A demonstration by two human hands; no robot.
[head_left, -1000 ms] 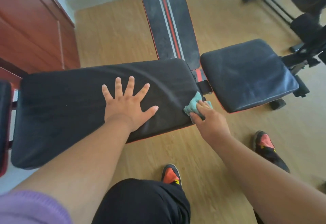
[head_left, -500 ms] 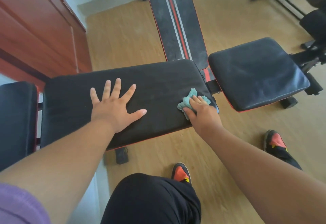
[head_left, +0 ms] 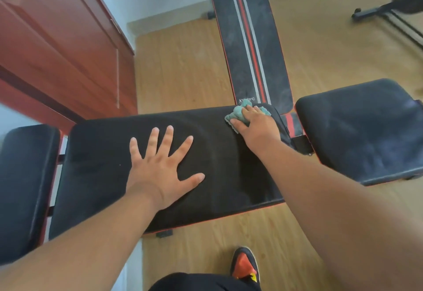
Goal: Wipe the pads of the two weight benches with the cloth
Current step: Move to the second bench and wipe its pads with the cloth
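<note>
Under the left hand (head_left: 160,171) the long pad (head_left: 103,164) is plain black with a thin red edge, and the cloth (head_left: 240,113) beneath the right hand (head_left: 254,125) is teal. Beyond the right hand the striped pad (head_left: 249,38) is black with 1 red stripe between 2 pale grey ones and a red rim, while the seat pad (head_left: 361,130) to that hand's right and the small pad (head_left: 25,187) far left of the left hand are plain black. The floor (head_left: 183,66) is light wood-grain, the cabinet (head_left: 57,50) beyond the left hand is reddish-brown, and the shoe (head_left: 243,265) below the right arm is black with an orange-red toe and a bit of yellow.
</note>
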